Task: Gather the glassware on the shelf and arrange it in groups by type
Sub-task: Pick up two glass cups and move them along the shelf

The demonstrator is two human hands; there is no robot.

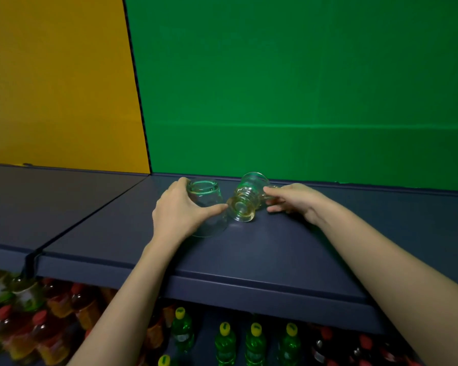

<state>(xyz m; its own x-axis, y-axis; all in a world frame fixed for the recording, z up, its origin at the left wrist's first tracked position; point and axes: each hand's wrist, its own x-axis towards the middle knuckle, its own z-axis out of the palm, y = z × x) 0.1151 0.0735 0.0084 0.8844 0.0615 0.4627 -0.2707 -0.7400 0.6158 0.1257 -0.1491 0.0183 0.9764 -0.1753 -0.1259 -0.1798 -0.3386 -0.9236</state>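
A clear tumbler (206, 204) stands upside down on the dark blue shelf (262, 241), and my left hand (179, 211) wraps around its left side. Just to its right a clear ribbed glass mug (245, 200) is tilted on its side, base towards me, touching the tumbler. My right hand (291, 198) grips the mug on its right side, where the handle is partly hidden by my fingers.
A green back panel (302, 88) and a yellow panel (58, 80) rise behind the shelf. A seam (90, 217) splits the shelf into two boards. Below the front edge stand several green bottles (254, 342) and red-capped bottles (53, 320).
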